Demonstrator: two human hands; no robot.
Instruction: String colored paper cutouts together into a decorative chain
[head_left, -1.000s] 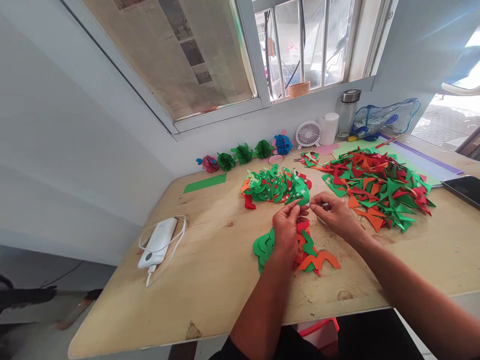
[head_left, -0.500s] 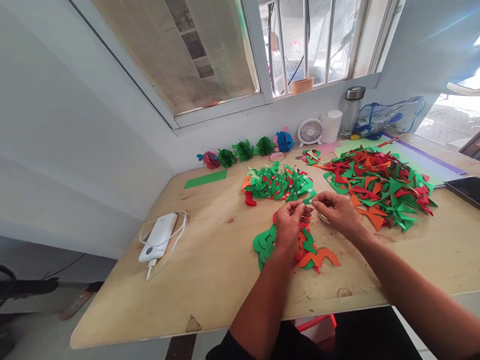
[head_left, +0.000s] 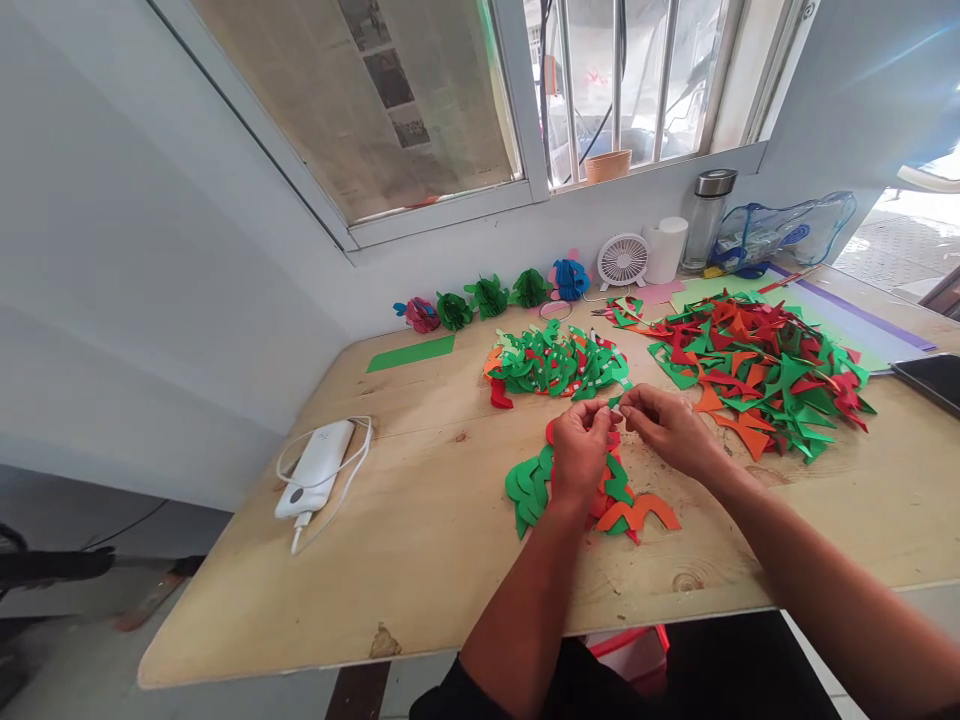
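In front of the mini desk fan (head_left: 623,260), the left hand (head_left: 583,440), fingers curled, pinches a green paper cutout (head_left: 614,401); the right hand (head_left: 664,425) has fingertips drawn together at its edge, their hold unclear. Right of the fan, a clear blue-edged pouch (head_left: 784,228) contains indistinct items, beside a lidded glass bottle (head_left: 703,228).

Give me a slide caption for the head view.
Left hand holds a green piece, right hand close by, with paper scraps heaped on the table.
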